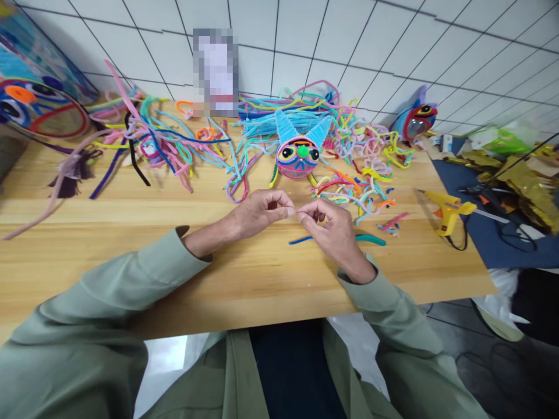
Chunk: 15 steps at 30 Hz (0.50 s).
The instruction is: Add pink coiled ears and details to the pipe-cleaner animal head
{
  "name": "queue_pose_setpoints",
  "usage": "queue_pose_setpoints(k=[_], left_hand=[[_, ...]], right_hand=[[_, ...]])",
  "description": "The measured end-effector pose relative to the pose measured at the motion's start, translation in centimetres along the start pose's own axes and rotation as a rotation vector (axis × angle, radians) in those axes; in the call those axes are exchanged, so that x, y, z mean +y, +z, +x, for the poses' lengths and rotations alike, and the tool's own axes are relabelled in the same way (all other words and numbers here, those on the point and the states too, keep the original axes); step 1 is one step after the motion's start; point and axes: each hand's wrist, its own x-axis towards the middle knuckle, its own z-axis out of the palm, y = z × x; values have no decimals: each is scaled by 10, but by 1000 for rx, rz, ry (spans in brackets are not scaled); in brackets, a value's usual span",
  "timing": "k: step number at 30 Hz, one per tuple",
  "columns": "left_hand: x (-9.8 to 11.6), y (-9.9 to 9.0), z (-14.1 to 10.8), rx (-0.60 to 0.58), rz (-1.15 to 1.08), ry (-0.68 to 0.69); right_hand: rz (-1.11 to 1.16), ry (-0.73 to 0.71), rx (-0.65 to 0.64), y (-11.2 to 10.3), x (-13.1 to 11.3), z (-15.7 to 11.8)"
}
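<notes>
Pale tiled wall (301, 35) backs a wooden table (244, 279), its far side heaped with pipe cleaners (262, 128). Above its bare middle, the left hand (264, 212) and right hand (327, 224) meet, each pressing thumb to forefinger; whatever thin bit lies between them is too small to make out, and a slipping pinch could lose it among the scraps (396, 222). Just beyond sits an eared figure (298, 160), which a forward knuckle might tip. A blue strip (301, 240) and a teal strip (371, 239) show either side of the right hand, perhaps one piece; a lowered wrist could drag them. Rightward, a wide sweep risks snagging the yellow glue gun (452, 214) or its cord (458, 249) near the side edge. Bare wood leaves most room leftward; the front edge passes beneath both forearms.
</notes>
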Motion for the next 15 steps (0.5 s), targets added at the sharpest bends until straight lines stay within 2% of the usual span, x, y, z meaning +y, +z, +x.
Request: queue_pose_setpoints(k=[5,11,15], left_hand=[[1,11,-4,145,-64,-11],[4,34,-14,316,-339,-53],[7,48,-17,352,-579,-123]], right_hand=[[43,49,22,2,0,-1],[128,113,72,14,-6,-7],[180,206,79,23,-8,-13]])
